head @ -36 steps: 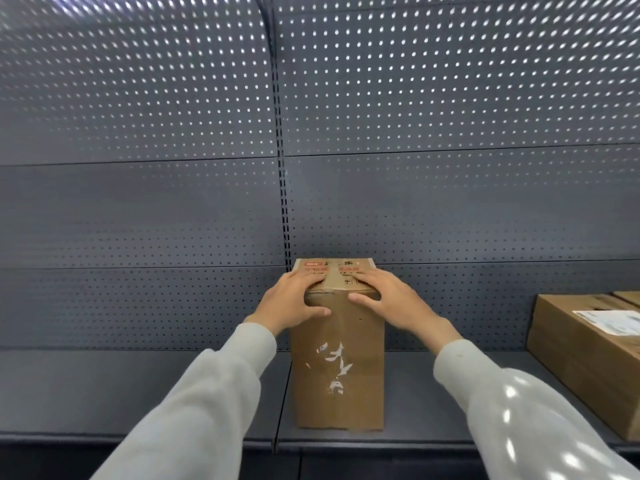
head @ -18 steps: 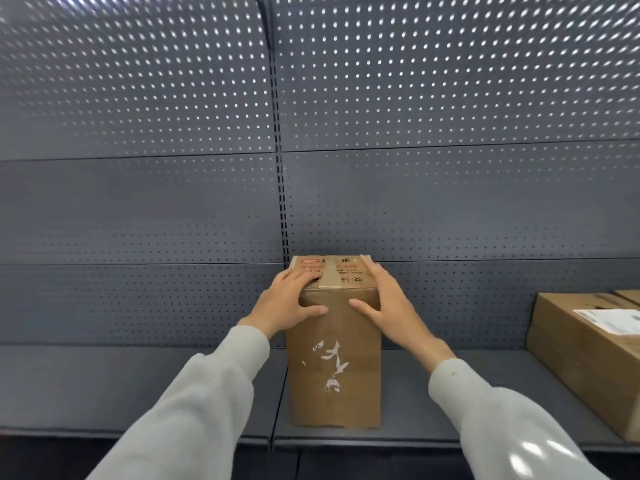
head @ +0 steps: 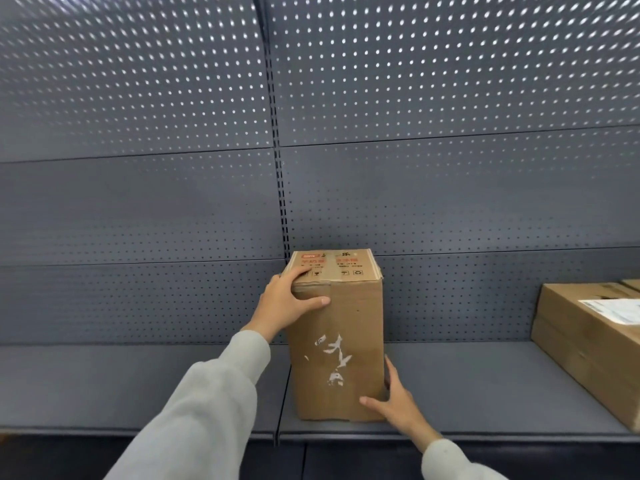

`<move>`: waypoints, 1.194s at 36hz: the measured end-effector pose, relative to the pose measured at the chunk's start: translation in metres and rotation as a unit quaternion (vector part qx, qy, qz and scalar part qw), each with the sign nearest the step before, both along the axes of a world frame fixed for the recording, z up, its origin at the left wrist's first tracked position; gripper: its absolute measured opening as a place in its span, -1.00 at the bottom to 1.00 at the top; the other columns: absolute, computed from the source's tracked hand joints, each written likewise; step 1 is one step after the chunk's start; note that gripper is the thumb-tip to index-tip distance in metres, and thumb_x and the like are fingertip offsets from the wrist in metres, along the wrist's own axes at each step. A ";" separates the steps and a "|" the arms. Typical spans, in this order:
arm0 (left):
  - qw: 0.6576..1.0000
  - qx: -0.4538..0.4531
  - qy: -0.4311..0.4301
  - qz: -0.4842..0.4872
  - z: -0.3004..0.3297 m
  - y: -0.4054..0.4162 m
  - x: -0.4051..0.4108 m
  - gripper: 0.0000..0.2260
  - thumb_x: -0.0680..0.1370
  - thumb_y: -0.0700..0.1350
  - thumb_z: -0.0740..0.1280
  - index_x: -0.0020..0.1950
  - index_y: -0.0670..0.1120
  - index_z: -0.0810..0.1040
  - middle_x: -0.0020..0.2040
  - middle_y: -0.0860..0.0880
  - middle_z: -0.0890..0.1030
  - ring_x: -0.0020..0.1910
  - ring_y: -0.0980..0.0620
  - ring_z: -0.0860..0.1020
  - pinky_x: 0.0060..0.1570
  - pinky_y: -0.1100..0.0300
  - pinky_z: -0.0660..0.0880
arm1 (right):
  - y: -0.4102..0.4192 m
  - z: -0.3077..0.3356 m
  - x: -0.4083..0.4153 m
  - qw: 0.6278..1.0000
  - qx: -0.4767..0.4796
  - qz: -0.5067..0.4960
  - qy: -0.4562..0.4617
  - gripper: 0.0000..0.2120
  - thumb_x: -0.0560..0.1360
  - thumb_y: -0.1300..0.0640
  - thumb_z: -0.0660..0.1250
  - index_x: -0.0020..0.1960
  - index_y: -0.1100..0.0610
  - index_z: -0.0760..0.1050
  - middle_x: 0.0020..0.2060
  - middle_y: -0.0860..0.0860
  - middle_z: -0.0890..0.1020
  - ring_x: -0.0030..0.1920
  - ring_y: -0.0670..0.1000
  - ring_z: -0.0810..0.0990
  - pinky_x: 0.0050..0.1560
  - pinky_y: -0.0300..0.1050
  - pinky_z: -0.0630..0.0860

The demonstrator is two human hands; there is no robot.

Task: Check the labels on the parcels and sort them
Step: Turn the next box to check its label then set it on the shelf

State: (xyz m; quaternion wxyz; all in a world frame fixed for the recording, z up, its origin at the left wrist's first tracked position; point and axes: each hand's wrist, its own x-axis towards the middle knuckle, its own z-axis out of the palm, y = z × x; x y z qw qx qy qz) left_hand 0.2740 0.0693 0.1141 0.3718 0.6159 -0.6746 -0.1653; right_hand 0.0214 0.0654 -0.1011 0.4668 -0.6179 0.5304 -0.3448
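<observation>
Standing upright on the grey shelf (head: 485,386), the tall cardboard box (head: 337,337) sits near the front edge, about midway along what the head view shows, right over the seam between two shelf sections and close to the perforated back panel (head: 450,168). The left hand (head: 287,306) grips the box's upper left corner, fingers curled over the top face and thumb laid across the front. The right hand (head: 394,396) is low at the bottom right corner, thumb on the front face and the straight fingers running up the right side, so it presses rather than clamps. The two hands are well apart, at opposite corners of the box. Red print shows on the top face, too small to read, and the front carries torn white scraps where a label (head: 332,358) has been peeled. A second box (head: 585,348) with a white paper label (head: 613,308) lies at the right end of the shelf, well apart from the first. The upright box looks stiff, with taped flaps and dry, matte faces that should not slip; being tall and narrow it may tip easily. Its weight cannot be judged. The diagonal hold, one corner high and one low, seems suited to turning it to look for a label.
</observation>
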 end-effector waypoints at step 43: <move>0.978 -0.071 0.192 0.047 -0.030 0.047 0.126 -0.57 0.50 0.12 0.52 0.35 0.20 0.54 0.24 0.11 0.60 0.16 0.05 0.59 -0.25 0.00 0.71 | 0.002 -0.006 0.061 0.986 -0.014 -0.041 -0.158 -0.35 0.39 0.01 0.61 0.31 -0.48 0.44 0.29 -0.17 0.63 0.30 -0.05 0.59 0.34 0.14 0.54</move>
